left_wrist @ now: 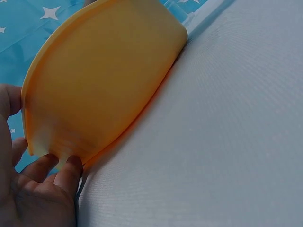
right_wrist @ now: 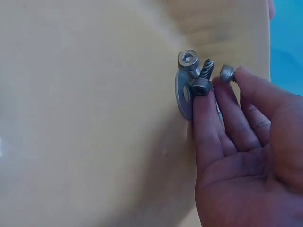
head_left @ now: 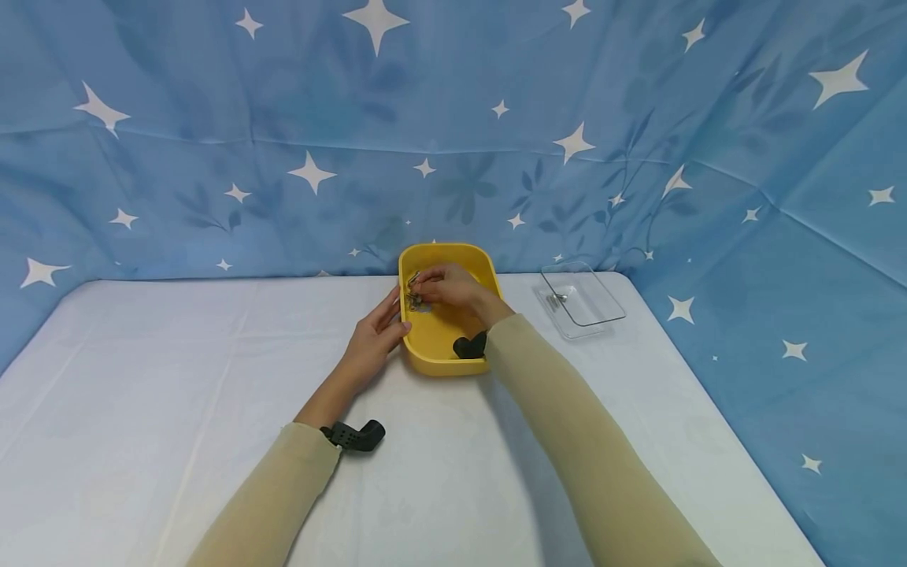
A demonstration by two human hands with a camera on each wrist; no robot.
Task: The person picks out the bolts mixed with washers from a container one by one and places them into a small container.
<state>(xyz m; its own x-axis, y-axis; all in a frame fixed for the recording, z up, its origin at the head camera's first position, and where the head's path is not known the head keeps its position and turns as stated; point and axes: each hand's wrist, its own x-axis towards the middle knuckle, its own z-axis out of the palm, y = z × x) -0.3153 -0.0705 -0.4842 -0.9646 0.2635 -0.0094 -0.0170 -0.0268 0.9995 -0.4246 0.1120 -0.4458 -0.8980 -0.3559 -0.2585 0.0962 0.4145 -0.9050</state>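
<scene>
A yellow tray (head_left: 442, 364) stands on the white table (head_left: 177, 394) near the back drape. Inside it lies a small cluster of metal screws (head_left: 413, 298) by the left wall. My right hand (head_left: 446, 287) reaches into the tray with its fingers fairly straight. In the right wrist view its fingertips (right_wrist: 203, 101) touch several socket-head screws (right_wrist: 201, 75) and a flat washer (right_wrist: 182, 94) on the tray floor (right_wrist: 71, 118). My left hand (head_left: 375, 335) lies against the tray's left outer wall (left_wrist: 104, 85), with its extended fingers (left_wrist: 57, 170) pressed to the wall's lower edge.
A clear plastic box (head_left: 583, 299) with a small metal part (head_left: 560, 298) in it sits to the right of the tray. A blue star-patterned drape (head_left: 453, 142) closes off the back and right sides. A black wrist mount (head_left: 354, 435) shows on my left forearm.
</scene>
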